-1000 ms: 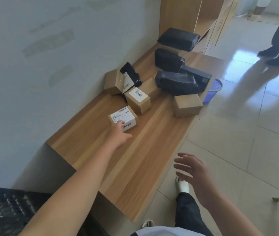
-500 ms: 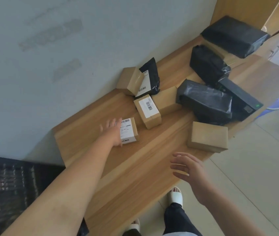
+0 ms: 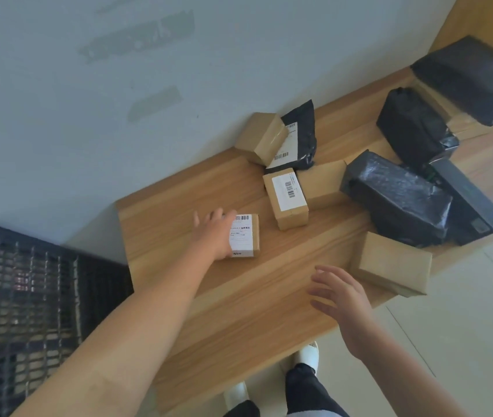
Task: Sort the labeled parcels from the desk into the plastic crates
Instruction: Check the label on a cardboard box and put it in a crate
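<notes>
A small cardboard box with a white barcode label lies on the wooden desk. My left hand covers its left side, fingers curled over the far edge. My right hand hovers open above the desk's front edge, holding nothing. A second labelled box sits just behind, and a black bag with a white label leans by the wall. A black plastic crate stands on the floor left of the desk.
Plain cardboard boxes sit by the wall, mid-desk and at the front edge. Black wrapped parcels and a dark flat box crowd the right end. My feet stand below the desk edge.
The view has swung left and down, bringing the crate into sight. My left hand has closed over the left side of the small labelled box. My right hand stays hovering.
</notes>
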### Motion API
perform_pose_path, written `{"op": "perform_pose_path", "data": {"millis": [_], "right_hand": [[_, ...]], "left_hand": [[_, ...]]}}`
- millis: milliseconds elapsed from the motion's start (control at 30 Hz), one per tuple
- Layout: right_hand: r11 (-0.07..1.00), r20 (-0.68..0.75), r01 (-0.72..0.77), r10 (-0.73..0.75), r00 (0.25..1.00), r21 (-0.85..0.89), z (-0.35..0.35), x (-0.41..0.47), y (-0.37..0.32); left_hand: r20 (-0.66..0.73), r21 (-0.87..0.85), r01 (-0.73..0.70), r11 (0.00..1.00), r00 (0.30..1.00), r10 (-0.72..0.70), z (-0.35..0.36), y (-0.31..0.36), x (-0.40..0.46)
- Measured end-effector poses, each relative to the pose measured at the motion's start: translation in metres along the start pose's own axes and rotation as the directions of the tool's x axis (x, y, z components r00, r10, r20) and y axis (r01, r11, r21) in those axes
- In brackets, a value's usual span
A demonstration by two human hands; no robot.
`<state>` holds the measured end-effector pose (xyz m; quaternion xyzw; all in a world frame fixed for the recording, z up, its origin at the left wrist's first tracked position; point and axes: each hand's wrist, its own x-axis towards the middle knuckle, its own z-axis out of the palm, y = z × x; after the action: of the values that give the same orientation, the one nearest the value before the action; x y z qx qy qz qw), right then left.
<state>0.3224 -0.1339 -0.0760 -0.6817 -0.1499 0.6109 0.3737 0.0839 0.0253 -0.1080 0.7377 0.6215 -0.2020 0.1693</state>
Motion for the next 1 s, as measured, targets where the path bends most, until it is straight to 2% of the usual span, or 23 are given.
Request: {"op": "perform_pose_path", "data": {"millis": [100,233,367,500,633,667,733,833,900,1000], "right_hand": [[0.998,0.03,0.045,-0.043,0.999,-0.046,0.01,-0.014,-0.004],[0.985,0.194,0.121,-0.096,0.976,-0.123,0.026,-0.04,-0.018],[0.936,0.36,0.28,-0.192,0.913,-0.211,0.054,-0.076,-0.041],[0.886,0.474,0.394,-0.244,0.846,-0.246,0.087,-0.108,-0.052],[0.863,0.499,0.448,-0.291,0.817,-0.231,0.114,-0.136,-0.051],[0.861,0.508,0.455,-0.294,0.809,-0.226,0.119,-0.142,-0.051],[0.864,0.524,0.456,-0.291,0.8,-0.215,0.128,-0.154,-0.051],[0.875,0.581,0.45,-0.275,0.766,-0.18,0.136,-0.17,-0.055],[0.877,0.628,0.457,-0.272,0.729,-0.15,0.14,-0.181,-0.057],[0.872,0.67,0.473,-0.276,0.689,-0.127,0.147,-0.195,-0.055]], "left_hand": [[-0.047,-0.056,-0.062,0.997,0.997,0.059,-0.004,0.002,-0.049],[-0.12,-0.164,-0.182,0.97,0.979,0.164,-0.016,0.007,-0.133],[-0.285,-0.287,-0.244,0.926,0.945,0.16,-0.026,-0.008,-0.196],[-0.456,-0.373,-0.314,0.873,0.881,0.122,-0.026,-0.038,-0.241],[-0.49,-0.458,-0.364,0.811,0.865,0.112,-0.029,-0.071,-0.278],[-0.469,-0.52,-0.378,0.766,0.876,0.114,-0.031,-0.08,-0.288],[-0.437,-0.68,-0.404,0.611,0.893,0.104,-0.035,-0.102,-0.306],[-0.462,-0.86,-0.439,0.261,0.887,-0.03,-0.034,-0.134,-0.324],[-0.438,-0.899,-0.437,0.037,0.894,-0.089,-0.028,-0.148,-0.333],[-0.457,-0.877,-0.458,-0.146,0.888,-0.044,-0.016,-0.16,-0.347]]}}
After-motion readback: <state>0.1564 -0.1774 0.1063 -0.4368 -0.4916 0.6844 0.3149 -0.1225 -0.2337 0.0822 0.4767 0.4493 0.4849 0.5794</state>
